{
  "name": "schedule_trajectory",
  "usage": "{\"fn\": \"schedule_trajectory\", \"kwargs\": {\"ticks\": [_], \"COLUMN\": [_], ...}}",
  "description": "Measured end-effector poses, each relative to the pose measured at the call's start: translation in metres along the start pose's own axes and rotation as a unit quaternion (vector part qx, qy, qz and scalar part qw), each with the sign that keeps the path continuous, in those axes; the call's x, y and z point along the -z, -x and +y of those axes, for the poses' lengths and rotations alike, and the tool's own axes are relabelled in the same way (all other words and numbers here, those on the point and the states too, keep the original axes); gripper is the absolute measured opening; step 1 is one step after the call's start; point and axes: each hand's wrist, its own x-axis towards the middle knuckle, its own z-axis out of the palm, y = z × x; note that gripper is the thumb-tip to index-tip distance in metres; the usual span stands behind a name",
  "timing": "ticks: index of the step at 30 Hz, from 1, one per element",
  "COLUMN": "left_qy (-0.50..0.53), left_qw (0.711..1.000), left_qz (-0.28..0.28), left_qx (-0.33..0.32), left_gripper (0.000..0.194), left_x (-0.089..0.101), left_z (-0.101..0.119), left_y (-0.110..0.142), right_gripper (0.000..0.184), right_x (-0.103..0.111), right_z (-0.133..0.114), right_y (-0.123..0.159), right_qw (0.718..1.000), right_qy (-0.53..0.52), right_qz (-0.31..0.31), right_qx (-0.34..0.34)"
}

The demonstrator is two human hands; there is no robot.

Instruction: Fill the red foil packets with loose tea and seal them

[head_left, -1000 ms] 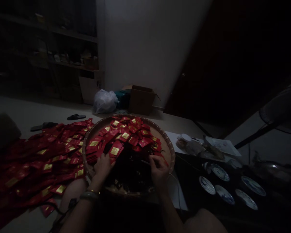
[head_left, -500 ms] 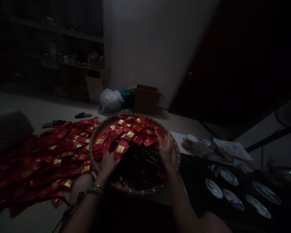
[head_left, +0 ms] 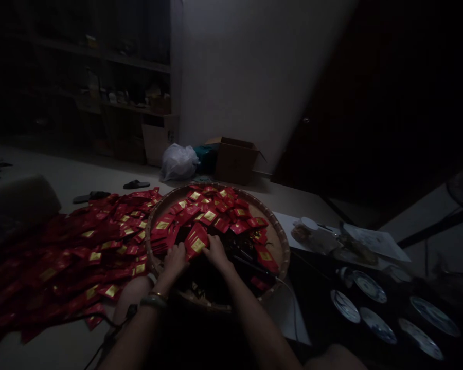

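A round woven bamboo tray (head_left: 280, 226) lies in front of me, holding many small red packets with gold labels. Over its near left part, my left hand (head_left: 174, 262) and my right hand (head_left: 217, 252) close on the two sides of a small stack of red packets (head_left: 196, 240). The fingertips are partly hidden by the stack and the dim light. Right of my right hand, a dark long tool with a pale cord (head_left: 283, 282) lies across the tray. Dark loose matter fills the tray's near middle.
A broad heap of red packets (head_left: 77, 257) covers the floor at left. Blue-and-white dishes (head_left: 378, 325) stand on a dark surface at right, with a white sheet (head_left: 374, 240) beyond. An open cardboard box (head_left: 235, 162), a white plastic bag (head_left: 179, 162) and slippers (head_left: 136, 184) lie farther back.
My right hand has moved left from the tray's right side to the stack at my left hand. Packets and the corded tool now show where it was. The view shifted slightly.
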Motion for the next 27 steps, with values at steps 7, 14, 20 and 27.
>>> {"fn": "schedule_trajectory", "kwargs": {"ticks": [7, 14, 20, 27], "left_qy": [-0.014, 0.17, 0.626, 0.508], "left_qw": [1.0, 0.981, 0.774, 0.849], "left_qz": [-0.007, 0.089, 0.092, 0.087], "left_qx": [0.008, -0.04, -0.025, -0.12], "left_gripper": [0.032, 0.012, 0.049, 0.03], "left_x": [0.001, 0.008, 0.001, 0.011], "left_z": [0.004, -0.001, 0.01, 0.035], "left_y": [0.004, -0.003, -0.008, 0.014], "right_gripper": [0.05, 0.027, 0.033, 0.066], "right_x": [-0.006, 0.02, 0.016, 0.047], "right_z": [-0.009, -0.008, 0.001, -0.016], "right_y": [0.003, 0.003, 0.043, 0.063], "right_qw": [1.0, 0.974, 0.909, 0.972], "right_qy": [0.017, -0.223, -0.402, -0.082], "right_qz": [0.004, -0.007, 0.023, 0.186], "right_qx": [-0.016, -0.034, -0.109, 0.122]}}
